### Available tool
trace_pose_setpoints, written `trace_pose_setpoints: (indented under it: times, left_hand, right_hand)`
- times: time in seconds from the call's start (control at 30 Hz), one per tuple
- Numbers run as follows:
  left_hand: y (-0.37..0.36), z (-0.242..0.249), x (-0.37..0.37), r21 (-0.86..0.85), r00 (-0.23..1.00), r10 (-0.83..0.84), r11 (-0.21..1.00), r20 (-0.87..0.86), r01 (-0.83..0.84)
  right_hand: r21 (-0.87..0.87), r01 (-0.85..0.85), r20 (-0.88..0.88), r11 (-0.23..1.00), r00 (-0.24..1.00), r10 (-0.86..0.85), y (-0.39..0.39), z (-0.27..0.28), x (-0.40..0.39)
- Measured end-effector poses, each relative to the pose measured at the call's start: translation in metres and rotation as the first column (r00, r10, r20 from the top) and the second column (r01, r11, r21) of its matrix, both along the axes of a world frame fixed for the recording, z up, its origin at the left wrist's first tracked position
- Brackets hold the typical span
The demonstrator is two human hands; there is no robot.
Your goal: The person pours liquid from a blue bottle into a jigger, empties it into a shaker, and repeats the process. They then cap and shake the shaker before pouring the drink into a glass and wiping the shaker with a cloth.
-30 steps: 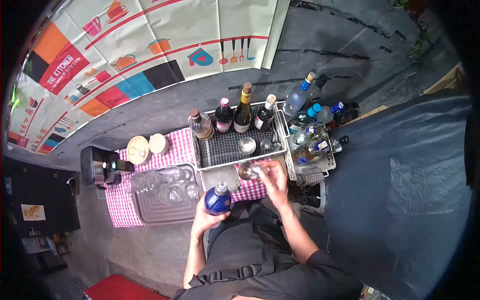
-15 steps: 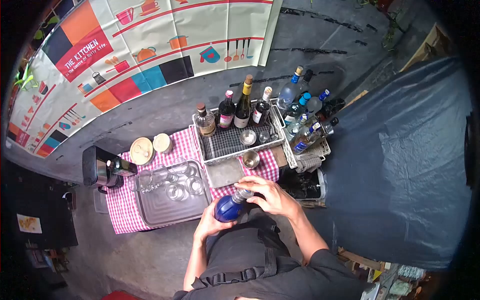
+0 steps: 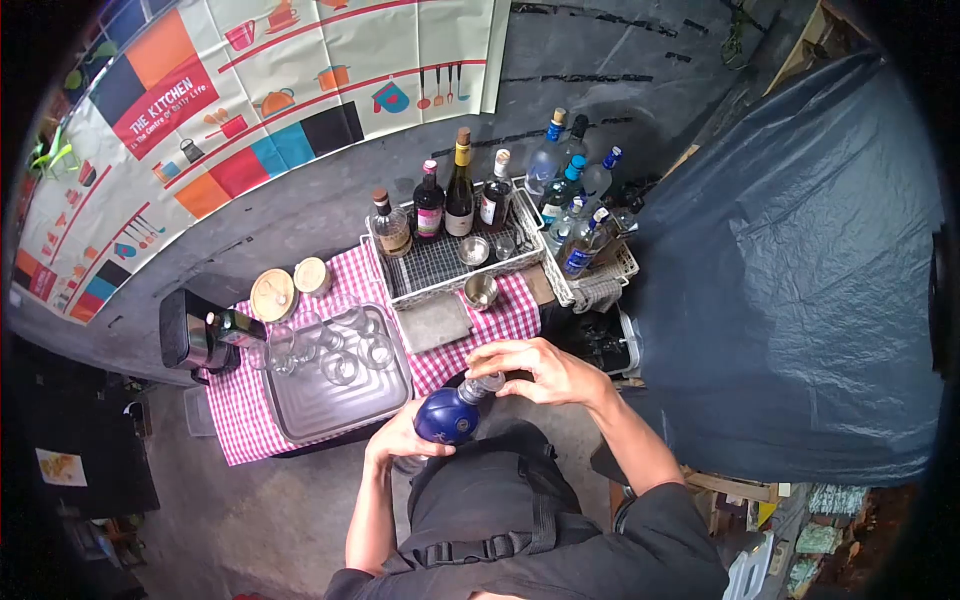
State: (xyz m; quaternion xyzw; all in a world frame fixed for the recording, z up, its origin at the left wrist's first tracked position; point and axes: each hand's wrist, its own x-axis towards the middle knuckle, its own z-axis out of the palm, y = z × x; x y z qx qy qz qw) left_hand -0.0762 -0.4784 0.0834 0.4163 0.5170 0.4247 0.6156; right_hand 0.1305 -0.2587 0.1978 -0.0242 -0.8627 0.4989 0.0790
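Note:
A round dark blue bottle (image 3: pixel 446 416) is held tilted in front of my body, its neck pointing up and to the right. My left hand (image 3: pixel 400 434) wraps round the bottle's body from the left. On the neck sits a clear or silvery stopper (image 3: pixel 482 383), and the fingers of my right hand (image 3: pixel 545 372) are closed round it. Whether the stopper is fully seated cannot be seen. Beyond the hands, on a pink checkered cloth (image 3: pixel 440 367), lie a grey slab (image 3: pixel 436 325) and a metal cup (image 3: pixel 480 291).
A grey tray (image 3: pixel 335 428) with several clear glasses (image 3: pixel 341 368) stands at left. Behind, a white wire crate (image 3: pixel 415 292) holds several bottles, with a second bottle basket (image 3: pixel 612 275) to its right. Two wooden-lidded jars (image 3: pixel 272 295) and a black appliance (image 3: pixel 185 330) stand far left.
My head view has shifted, so the table sits further left and a bit higher. Both hands stay on the bottle and its stopper; the bottle's blue body shows more fully now.

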Motion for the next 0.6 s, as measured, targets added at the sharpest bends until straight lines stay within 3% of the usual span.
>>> trace_pose_setpoints:
  times: [0.07,0.13,0.2,0.27,0.33,0.37,0.4,0.47,0.53,0.6]
  left_hand:
    - [-0.001,0.005,0.008,0.005,0.988,-0.03,1.0,0.152,0.03]
    - [-0.001,0.008,0.021,0.039,0.986,-0.032,0.999,0.164,0.026]
    - [-0.002,0.017,0.036,0.052,0.99,-0.003,0.999,0.142,-0.004]
    - [-0.002,0.02,0.054,0.045,0.993,0.067,0.996,0.099,-0.072]
    - [-0.006,0.019,0.071,0.031,0.986,0.16,0.986,0.045,-0.161]
    - [-0.009,0.014,0.078,0.054,0.982,0.181,0.981,0.053,-0.184]
    - [-0.012,0.012,0.086,0.048,0.974,0.215,0.975,0.066,-0.219]
    - [-0.019,0.011,0.102,0.084,0.96,0.278,0.957,0.011,-0.278]
    - [-0.027,0.01,0.115,0.105,0.941,0.336,0.937,-0.025,-0.332]
    - [-0.033,0.008,0.125,0.139,0.921,0.384,0.917,-0.059,-0.373]
  right_hand:
    - [-0.028,-0.097,-0.009,0.995,0.995,0.097,0.005,0.009,0.005]
    - [-0.067,-0.126,-0.041,0.99,0.991,0.124,0.009,0.018,0.01]
    - [-0.01,-0.074,0.144,0.997,0.987,0.075,0.011,0.03,0.017]
    - [0.028,-0.084,0.147,0.996,0.986,0.079,0.011,0.031,0.025]
    - [0.35,-0.008,-0.002,0.937,1.0,0.009,0.002,0.019,0.036]
    - [0.385,0.076,-0.088,0.92,0.995,-0.046,0.0,-0.001,0.042]
    - [0.38,0.062,-0.081,0.923,0.996,-0.034,-0.003,0.002,0.044]
    - [0.355,0.021,0.116,0.934,0.991,-0.067,-0.009,0.013,0.043]
    - [0.323,0.03,0.102,0.946,0.993,-0.066,-0.019,0.015,0.043]
    - [0.395,0.107,0.118,0.912,0.979,-0.166,-0.028,0.018,0.044]
